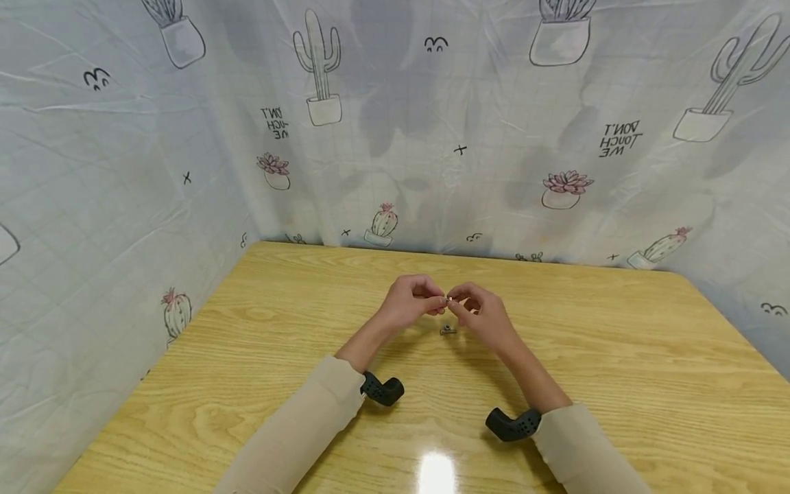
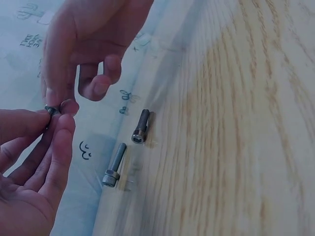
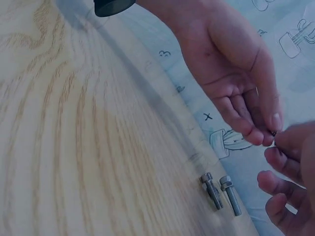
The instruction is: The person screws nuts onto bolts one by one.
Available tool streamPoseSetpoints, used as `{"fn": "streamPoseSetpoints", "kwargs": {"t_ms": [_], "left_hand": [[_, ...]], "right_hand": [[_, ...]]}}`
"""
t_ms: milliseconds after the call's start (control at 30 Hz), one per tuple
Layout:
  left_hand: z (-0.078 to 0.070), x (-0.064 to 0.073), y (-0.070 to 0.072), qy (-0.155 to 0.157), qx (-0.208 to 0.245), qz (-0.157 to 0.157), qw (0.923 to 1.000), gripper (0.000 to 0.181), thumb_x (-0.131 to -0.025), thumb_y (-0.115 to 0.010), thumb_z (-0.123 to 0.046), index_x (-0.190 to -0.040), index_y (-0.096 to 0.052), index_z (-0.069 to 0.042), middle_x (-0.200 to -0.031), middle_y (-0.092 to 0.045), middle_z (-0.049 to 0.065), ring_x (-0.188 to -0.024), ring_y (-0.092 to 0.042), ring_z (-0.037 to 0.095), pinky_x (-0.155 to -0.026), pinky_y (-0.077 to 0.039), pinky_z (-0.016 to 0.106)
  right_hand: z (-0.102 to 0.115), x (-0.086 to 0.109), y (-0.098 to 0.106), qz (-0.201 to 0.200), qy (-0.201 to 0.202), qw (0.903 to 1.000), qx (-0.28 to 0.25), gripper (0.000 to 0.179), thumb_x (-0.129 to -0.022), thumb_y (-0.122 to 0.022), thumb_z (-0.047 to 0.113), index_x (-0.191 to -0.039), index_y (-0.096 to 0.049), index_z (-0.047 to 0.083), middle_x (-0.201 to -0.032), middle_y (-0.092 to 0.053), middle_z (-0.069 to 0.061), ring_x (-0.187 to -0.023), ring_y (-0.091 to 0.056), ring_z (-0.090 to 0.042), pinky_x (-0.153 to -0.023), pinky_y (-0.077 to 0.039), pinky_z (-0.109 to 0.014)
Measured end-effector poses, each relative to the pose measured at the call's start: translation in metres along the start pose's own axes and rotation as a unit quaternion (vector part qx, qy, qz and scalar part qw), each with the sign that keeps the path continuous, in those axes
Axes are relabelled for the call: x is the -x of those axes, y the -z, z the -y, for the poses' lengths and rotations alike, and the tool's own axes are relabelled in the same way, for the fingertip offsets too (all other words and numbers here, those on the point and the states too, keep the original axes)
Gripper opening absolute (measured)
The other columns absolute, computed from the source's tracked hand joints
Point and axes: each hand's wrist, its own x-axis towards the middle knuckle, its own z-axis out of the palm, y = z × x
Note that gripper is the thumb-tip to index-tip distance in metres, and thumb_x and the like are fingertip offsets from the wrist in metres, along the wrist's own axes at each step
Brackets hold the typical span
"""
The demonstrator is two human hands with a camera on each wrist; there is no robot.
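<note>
My left hand [image 1: 412, 302] and right hand [image 1: 484, 312] meet fingertip to fingertip above the wooden table. Between them is a small metal bolt [image 2: 51, 111], mostly covered by the fingers. In the left wrist view, my left thumb and fingers pinch it from below, while the right thumb and fingertip pinch its other end. Beneath the hands, two socket-head bolts lie side by side on the table: one bolt [image 2: 116, 164] has a nut near its head, and the other bolt [image 2: 141, 127] has a similar collar near its head.
The wood-grain table [image 1: 296, 322] runs back to a pale curtain [image 1: 401, 137] printed with cacti, which also hangs along the left side. A black wrist mount [image 1: 382, 390] sits on the left forearm and another black mount [image 1: 513, 424] on the right.
</note>
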Motion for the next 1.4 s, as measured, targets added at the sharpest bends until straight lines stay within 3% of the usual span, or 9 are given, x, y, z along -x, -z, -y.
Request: {"fn": "streamPoseSetpoints", "kwargs": {"t_ms": [100, 300, 467, 667, 867, 967, 1100, 1200, 1400], "left_hand": [[0.0006, 0.0004, 0.0002, -0.002, -0.002, 0.001, 1.0, 0.006, -0.091, -0.066, -0.007, -0.093, -0.068, -0.002, -0.09, -0.072, 0.014, -0.081, -0.072, 0.023, -0.083, -0.058, 0.045], [0.001, 0.0002, -0.0001, -0.004, -0.001, 0.001, 1.0, 0.005, -0.09, -0.067, -0.007, -0.092, -0.069, -0.003, -0.089, -0.072, 0.014, -0.084, -0.071, 0.029, -0.083, -0.058, 0.045], [0.0012, 0.0001, -0.0003, -0.008, -0.002, 0.004, 1.0, 0.005, -0.09, -0.067, -0.006, -0.092, -0.068, -0.002, -0.089, -0.072, 0.014, -0.083, -0.072, 0.026, -0.082, -0.059, 0.043], [0.0009, -0.0003, -0.0002, -0.017, 0.0, 0.007, 0.9998, 0.007, -0.09, -0.066, -0.005, -0.094, -0.068, 0.0, -0.091, -0.071, 0.018, -0.081, -0.072, 0.024, -0.082, -0.058, 0.045], [0.003, -0.0016, -0.0003, -0.02, -0.008, 0.014, 0.9997, 0.007, -0.09, -0.066, -0.006, -0.093, -0.068, 0.0, -0.089, -0.072, 0.016, -0.077, -0.071, 0.02, -0.081, -0.058, 0.046], [0.0034, -0.0017, -0.0005, -0.021, -0.01, 0.013, 0.9997, 0.007, -0.091, -0.066, -0.007, -0.094, -0.067, -0.001, -0.089, -0.071, 0.015, -0.077, -0.071, 0.019, -0.082, -0.058, 0.046], [-0.0017, 0.0015, -0.0005, -0.018, -0.006, 0.006, 0.9998, 0.008, -0.092, -0.064, -0.005, -0.096, -0.066, 0.001, -0.092, -0.07, 0.019, -0.082, -0.071, 0.029, -0.084, -0.057, 0.049], [-0.0021, 0.0016, 0.0002, -0.014, -0.009, 0.012, 0.9998, 0.008, -0.092, -0.064, -0.005, -0.097, -0.066, 0.0, -0.091, -0.07, 0.018, -0.081, -0.07, 0.028, -0.084, -0.056, 0.049], [0.0018, -0.0015, 0.0013, -0.021, -0.021, 0.037, 0.9989, 0.007, -0.093, -0.064, -0.008, -0.096, -0.066, -0.002, -0.089, -0.07, 0.013, -0.076, -0.068, 0.016, -0.083, -0.056, 0.049]], "right_hand": [[0.0, 0.0005, -0.0006, -0.004, 0.002, 1.0, 0.006, 0.026, -0.1, -0.055, 0.028, -0.106, -0.066, 0.006, -0.092, -0.067, -0.015, -0.066, -0.06, -0.032, -0.061, -0.05, -0.027], [0.0002, 0.0013, -0.0013, -0.002, 0.015, 0.9999, -0.005, 0.023, -0.099, -0.057, 0.024, -0.111, -0.063, 0.006, -0.101, -0.065, -0.016, -0.066, -0.059, -0.032, -0.057, -0.049, -0.03], [-0.0001, 0.0006, -0.0017, -0.002, 0.009, 1.0, -0.002, 0.026, -0.101, -0.052, 0.027, -0.105, -0.065, 0.005, -0.091, -0.066, -0.017, -0.066, -0.059, -0.033, -0.058, -0.047, -0.027], [0.0013, 0.0009, -0.0013, 0.007, 0.011, 0.9999, -0.009, 0.022, -0.1, -0.055, 0.024, -0.112, -0.06, 0.007, -0.102, -0.063, -0.016, -0.068, -0.059, -0.034, -0.055, -0.046, -0.026], [0.0016, 0.0008, -0.0013, 0.007, -0.002, 1.0, 0.002, 0.027, -0.103, -0.049, 0.028, -0.096, -0.064, 0.006, -0.083, -0.063, -0.019, -0.066, -0.058, -0.033, -0.058, -0.046, -0.028], [0.0007, 0.0004, -0.0014, 0.011, -0.002, 0.9999, -0.001, 0.024, -0.102, -0.05, 0.027, -0.099, -0.063, 0.007, -0.088, -0.062, -0.017, -0.065, -0.057, -0.033, -0.056, -0.045, -0.027], [0.006, 0.0021, -0.0012, 0.017, 0.002, 0.9998, -0.01, 0.018, -0.1, -0.055, 0.021, -0.109, -0.06, 0.006, -0.101, -0.062, -0.018, -0.067, -0.058, -0.035, -0.055, -0.044, -0.026], [0.0072, 0.0027, -0.0005, 0.022, 0.001, 0.9997, -0.01, 0.021, -0.101, -0.053, 0.023, -0.104, -0.061, 0.003, -0.092, -0.062, -0.019, -0.068, -0.057, -0.035, -0.059, -0.045, -0.027], [0.0019, 0.0, -0.0007, 0.024, 0.006, 0.9997, -0.009, 0.038, -0.104, -0.043, 0.029, -0.09, -0.059, -0.003, -0.071, -0.055, -0.016, -0.06, -0.051, -0.029, -0.054, -0.042, -0.028]]}}
